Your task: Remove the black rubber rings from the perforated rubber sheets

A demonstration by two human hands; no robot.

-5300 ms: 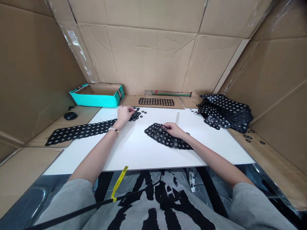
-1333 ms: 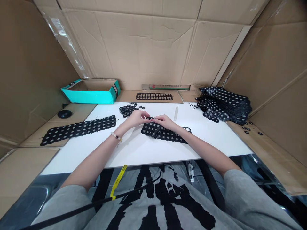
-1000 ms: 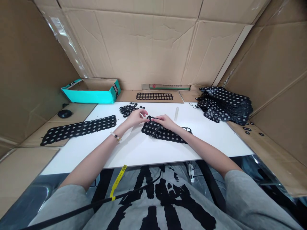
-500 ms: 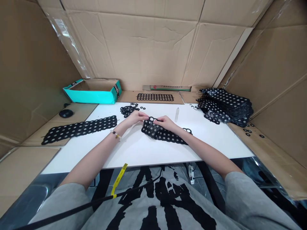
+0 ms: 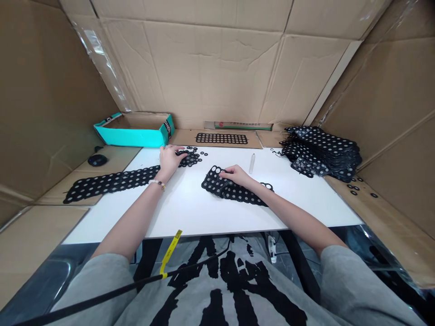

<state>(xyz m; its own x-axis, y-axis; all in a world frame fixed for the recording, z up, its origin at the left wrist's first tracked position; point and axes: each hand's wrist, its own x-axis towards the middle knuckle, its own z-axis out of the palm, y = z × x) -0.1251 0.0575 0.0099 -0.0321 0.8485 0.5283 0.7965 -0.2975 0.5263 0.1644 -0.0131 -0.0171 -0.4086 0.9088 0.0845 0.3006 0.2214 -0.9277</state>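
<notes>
A black sheet with rows of round holes (image 5: 238,192) lies slightly bunched on the white board (image 5: 190,213). My right hand (image 5: 234,174) pinches its upper edge near the left end, beside two larger open rings. Up and to the left, my left hand (image 5: 171,158) reaches into a small pile of black rings (image 5: 192,158), its fingertips at the pile's left side. Whether a ring is between those fingers is too small to tell. Another perforated black strip (image 5: 112,183) stretches out left of my left wrist, partly behind it.
A turquoise box (image 5: 132,136) stands at the back left, with a round black object (image 5: 97,160) nearby. A small perforated piece (image 5: 222,138) lies at the back. Beyond a whitish pen-like stick (image 5: 252,163), black sheets (image 5: 326,151) are stacked at the right, near loose rings (image 5: 354,186).
My left hand has left the sheet's upper edge and moved left and back to the ring pile. My right hand keeps its pinch on the sheet. The whole view has shifted slightly.
</notes>
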